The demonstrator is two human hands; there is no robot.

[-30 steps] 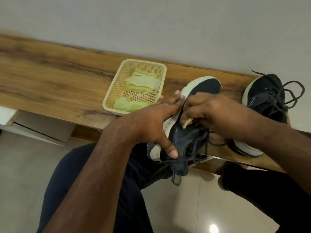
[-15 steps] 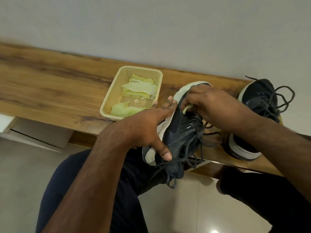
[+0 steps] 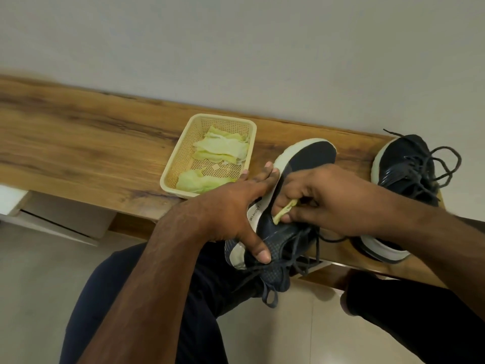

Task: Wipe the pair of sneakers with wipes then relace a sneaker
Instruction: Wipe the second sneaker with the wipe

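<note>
The left hand (image 3: 231, 214) steadies the held sneaker (image 3: 278, 232) by its white sole, fingers laid flat along the sole edge and thumb pressed on the dark upper near the laces; the grip is a clamp between fingers and thumb, apparently so the shoe does not twist under rubbing. The shoe is tilted on its side over the person's lap, its toe resting against the front edge of the worktop (image 3: 91, 153). The right hand (image 3: 328, 203) pinches a folded yellow-green wipe (image 3: 284, 210) between curled fingers and presses it to the upper beside the sole.

The second sneaker (image 3: 409, 179) lies further right on the worktop, laces loose, partly hidden behind the right forearm. A cream basket (image 3: 173, 169) with more wipes (image 3: 223, 148) sits just left of the held shoe. Dangling laces (image 3: 296, 256) hang near the wiping area and may snag.
</note>
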